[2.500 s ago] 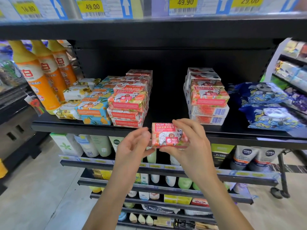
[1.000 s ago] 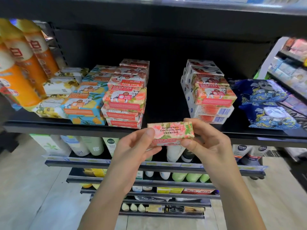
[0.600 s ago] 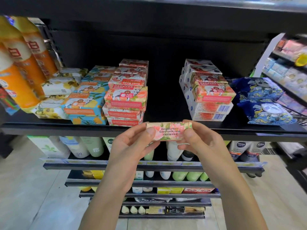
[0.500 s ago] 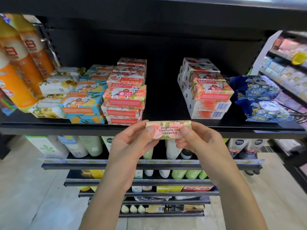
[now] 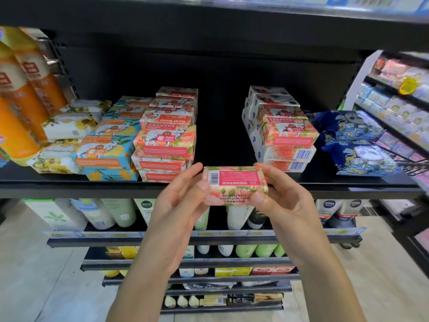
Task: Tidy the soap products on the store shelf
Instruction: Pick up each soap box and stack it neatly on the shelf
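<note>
A pink rose goat-milk soap bar (image 5: 234, 185) hangs in front of the black shelf edge (image 5: 69, 189), its barcode side turned up and its long side facing me. My left hand (image 5: 183, 201) pinches its left end and my right hand (image 5: 278, 196) pinches its right end. Behind it on the shelf stands a stack of pink rose soaps (image 5: 166, 145) at centre left and another pink stack (image 5: 283, 138) at centre right, with a dark gap between them. Blue lemon soaps (image 5: 106, 149) and white-yellow soaps (image 5: 67, 126) lie further left.
Orange bottles (image 5: 21, 96) stand at the far left. Dark blue packets (image 5: 355, 140) lie at the right of the shelf, beside a slanted side rack (image 5: 399, 101). Lower shelves hold tubes and bottles (image 5: 120, 214). Another shelf board hangs close overhead.
Both hands have turned the bar over: its picture front faced me, then its long side, and now the barcode back shows on top. The view has dipped and drawn slightly closer.
</note>
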Available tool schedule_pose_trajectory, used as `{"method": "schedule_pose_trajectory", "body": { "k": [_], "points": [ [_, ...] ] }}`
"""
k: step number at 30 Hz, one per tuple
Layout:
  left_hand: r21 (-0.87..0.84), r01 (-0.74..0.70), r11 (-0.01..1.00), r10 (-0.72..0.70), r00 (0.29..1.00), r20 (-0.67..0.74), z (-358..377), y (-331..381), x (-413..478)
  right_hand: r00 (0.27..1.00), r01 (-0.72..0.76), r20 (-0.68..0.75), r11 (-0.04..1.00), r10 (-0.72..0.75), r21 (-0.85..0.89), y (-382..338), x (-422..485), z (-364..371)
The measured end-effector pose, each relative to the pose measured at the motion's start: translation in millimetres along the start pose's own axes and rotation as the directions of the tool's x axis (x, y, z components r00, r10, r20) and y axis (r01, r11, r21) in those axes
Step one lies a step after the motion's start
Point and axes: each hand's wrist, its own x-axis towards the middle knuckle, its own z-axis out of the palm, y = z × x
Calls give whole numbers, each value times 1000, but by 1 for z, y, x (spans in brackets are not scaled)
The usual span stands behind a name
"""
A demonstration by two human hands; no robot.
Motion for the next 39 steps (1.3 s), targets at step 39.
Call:
{"method": "schedule_pose_trajectory", "body": {
  "k": [39],
  "points": [
    [63,7,998,-8,1000,16,-4,-8,-8,999,36,-31,999,-36,-2,8,2,7]
  ]
}}
